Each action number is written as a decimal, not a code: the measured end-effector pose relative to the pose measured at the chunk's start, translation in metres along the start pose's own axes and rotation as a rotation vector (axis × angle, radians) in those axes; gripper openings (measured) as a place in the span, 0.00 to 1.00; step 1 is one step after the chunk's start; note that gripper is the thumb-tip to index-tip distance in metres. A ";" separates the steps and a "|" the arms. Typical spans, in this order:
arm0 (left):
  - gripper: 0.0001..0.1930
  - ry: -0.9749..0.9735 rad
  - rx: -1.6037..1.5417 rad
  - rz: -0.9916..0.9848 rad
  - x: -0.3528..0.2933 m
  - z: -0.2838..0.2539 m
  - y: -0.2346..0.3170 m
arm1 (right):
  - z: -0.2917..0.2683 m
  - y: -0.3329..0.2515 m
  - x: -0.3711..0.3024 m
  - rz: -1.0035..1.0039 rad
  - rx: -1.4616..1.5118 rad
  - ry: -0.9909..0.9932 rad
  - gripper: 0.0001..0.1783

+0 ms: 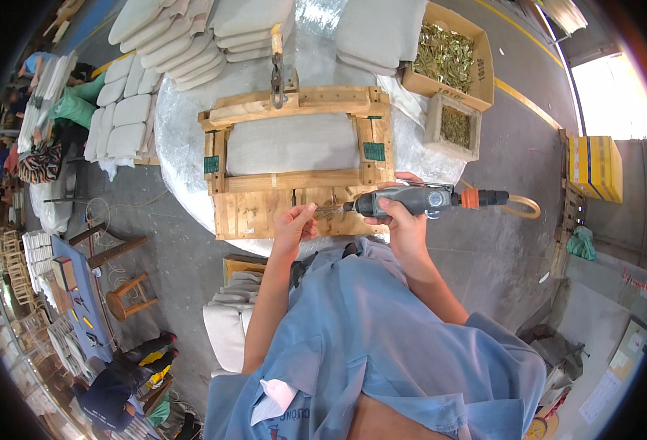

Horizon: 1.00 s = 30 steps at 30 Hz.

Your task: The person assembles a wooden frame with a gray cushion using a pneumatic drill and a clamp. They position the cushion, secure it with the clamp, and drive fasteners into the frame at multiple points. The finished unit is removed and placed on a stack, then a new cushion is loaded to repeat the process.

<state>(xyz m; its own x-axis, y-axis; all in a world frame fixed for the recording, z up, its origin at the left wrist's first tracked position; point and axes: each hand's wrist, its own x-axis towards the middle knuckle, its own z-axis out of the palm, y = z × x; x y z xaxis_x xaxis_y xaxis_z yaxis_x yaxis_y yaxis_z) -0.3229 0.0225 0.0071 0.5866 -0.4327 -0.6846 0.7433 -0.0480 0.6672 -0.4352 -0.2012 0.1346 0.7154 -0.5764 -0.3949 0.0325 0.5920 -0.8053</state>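
Note:
A grey air drill lies level in my right hand, whose fingers wrap round its body. Its thin bit points left. At the bit's tip, the fingers of my left hand are pinched together; anything small between them is hidden. Both hands are over the near board of a wooden jig. Within the jig's frame sits a light grey padded seat. A metal toggle clamp stands at the jig's far side.
Stacks of grey seat pads stand beyond the jig. At the far right, a cardboard box and a wooden box hold small brass-coloured metal pieces. An air hose trails from the drill. Another person is at lower left.

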 end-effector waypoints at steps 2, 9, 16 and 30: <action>0.16 0.071 -0.006 -0.022 0.007 -0.004 -0.013 | 0.002 0.003 0.004 -0.046 -0.073 0.055 0.35; 0.14 0.111 -0.032 0.027 0.006 -0.015 -0.032 | -0.004 0.000 0.074 -0.438 -0.243 0.050 0.33; 0.14 0.299 0.016 0.079 0.016 -0.014 -0.011 | -0.002 0.008 0.134 -0.523 -0.301 0.117 0.33; 0.15 0.338 0.035 0.050 0.022 -0.015 -0.010 | -0.007 0.028 0.170 -0.579 -0.447 0.095 0.34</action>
<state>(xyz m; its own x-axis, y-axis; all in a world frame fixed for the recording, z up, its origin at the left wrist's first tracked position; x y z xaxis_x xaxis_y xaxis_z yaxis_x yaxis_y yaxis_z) -0.3123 0.0270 -0.0190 0.6999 -0.1126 -0.7053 0.7028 -0.0679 0.7082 -0.3180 -0.2866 0.0424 0.6055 -0.7855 0.1281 0.0847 -0.0965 -0.9917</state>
